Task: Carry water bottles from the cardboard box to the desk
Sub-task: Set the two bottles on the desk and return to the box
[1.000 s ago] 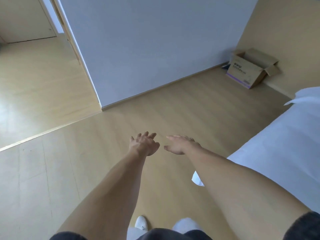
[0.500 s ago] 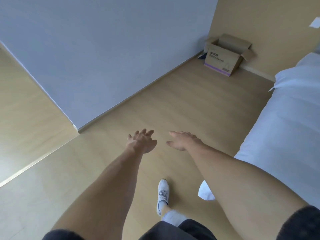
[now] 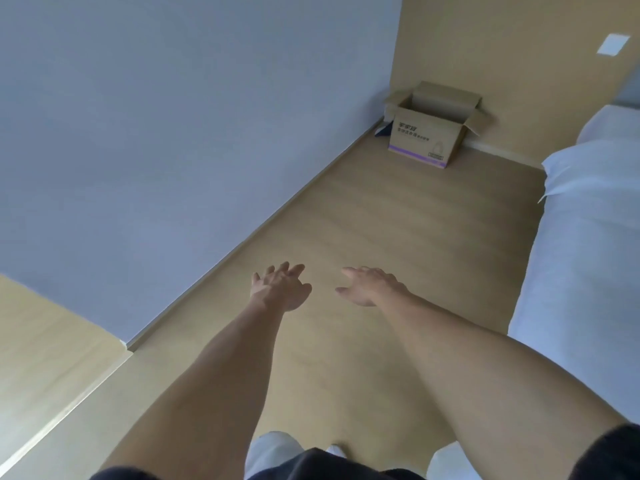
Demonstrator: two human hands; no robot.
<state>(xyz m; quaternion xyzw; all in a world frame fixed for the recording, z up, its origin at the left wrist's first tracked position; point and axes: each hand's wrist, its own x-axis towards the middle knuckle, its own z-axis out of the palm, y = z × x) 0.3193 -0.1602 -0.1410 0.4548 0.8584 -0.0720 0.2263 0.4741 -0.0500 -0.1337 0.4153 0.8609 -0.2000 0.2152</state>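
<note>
A brown cardboard box (image 3: 424, 135) with purple print stands on the wooden floor in the far corner, its flaps open. Its inside is hidden from here, and no water bottle or desk shows. My left hand (image 3: 280, 287) is held out in front of me over the floor, fingers relaxed and spread, holding nothing. My right hand (image 3: 370, 285) is stretched out beside it, palm down, fingers loose and empty. Both hands are far short of the box.
A grey-white wall (image 3: 173, 133) runs along the left to the corner. A bed with white sheets (image 3: 581, 254) lines the right side. Open wooden floor (image 3: 398, 237) lies between them, leading to the box. A dark object (image 3: 383, 130) lies left of the box.
The view has swung right and moved forward, so the box now sits nearer and more central. Both hands stay outstretched and empty.
</note>
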